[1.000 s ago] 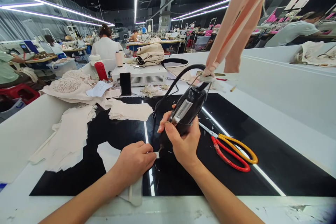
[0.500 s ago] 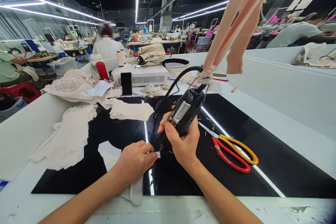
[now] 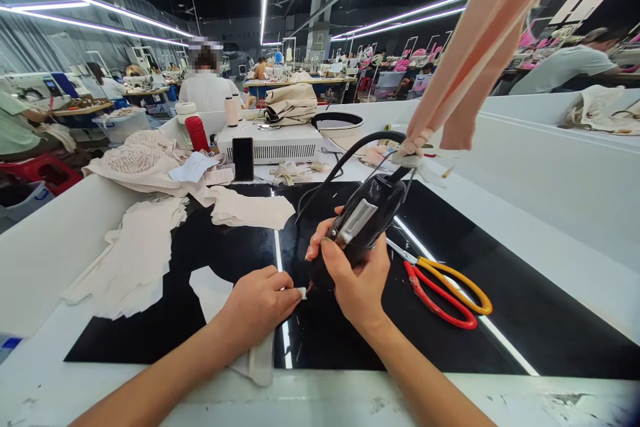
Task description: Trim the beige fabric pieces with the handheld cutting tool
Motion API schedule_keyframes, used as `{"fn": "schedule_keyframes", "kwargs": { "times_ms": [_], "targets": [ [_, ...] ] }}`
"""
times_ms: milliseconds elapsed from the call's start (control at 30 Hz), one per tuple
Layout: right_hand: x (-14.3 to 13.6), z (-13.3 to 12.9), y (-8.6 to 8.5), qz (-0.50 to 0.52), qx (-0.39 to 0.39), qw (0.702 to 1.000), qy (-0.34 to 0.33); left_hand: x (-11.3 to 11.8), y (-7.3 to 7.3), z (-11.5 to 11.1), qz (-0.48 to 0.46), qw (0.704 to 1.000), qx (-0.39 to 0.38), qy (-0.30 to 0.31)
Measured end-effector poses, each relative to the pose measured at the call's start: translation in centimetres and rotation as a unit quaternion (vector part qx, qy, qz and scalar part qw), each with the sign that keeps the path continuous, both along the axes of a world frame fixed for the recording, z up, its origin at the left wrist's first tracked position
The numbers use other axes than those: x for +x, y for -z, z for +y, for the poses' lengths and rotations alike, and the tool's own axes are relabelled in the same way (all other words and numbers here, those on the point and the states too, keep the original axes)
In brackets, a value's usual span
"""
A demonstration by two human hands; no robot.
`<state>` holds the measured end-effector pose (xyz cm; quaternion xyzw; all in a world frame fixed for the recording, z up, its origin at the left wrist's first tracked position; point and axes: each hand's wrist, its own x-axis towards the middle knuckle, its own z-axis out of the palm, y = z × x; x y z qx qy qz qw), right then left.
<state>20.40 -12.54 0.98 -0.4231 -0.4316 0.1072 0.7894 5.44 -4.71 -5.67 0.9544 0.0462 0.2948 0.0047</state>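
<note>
The tip of the black tool (image 3: 367, 217) is hidden behind the right hand (image 3: 355, 277), so where it meets the small white piece (image 3: 301, 292) cannot be seen. The left hand (image 3: 257, 307) covers most of the cloth strip (image 3: 260, 363) under it. The pink fabric (image 3: 480, 47) runs off the top edge. A distant seated person's head (image 3: 205, 57) is blurred.

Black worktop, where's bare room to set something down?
Bare black top lies right of the scissors, up to the white wall. Another patch sits between the fabric stack and the light strip. It is crowded at front centre, where the left hand pins a strip and the right hand holds the tool.
</note>
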Motion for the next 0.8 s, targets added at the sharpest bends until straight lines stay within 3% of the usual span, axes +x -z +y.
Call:
{"fn": "schedule_keyframes", "kwargs": {
  "times_ms": [500, 800],
  "targets": [
    [0.3, -0.3, 0.1, -0.015, 0.004, 1.000, -0.010, -3.7, 0.0, 0.2, 0.025, 0.998, -0.061, -0.011],
    [0.6, 0.4, 0.2, 0.003, 0.013, 1.000, 0.008, -3.5, 0.8, -0.1, 0.009, 0.998, -0.053, -0.014]
  ]
}}
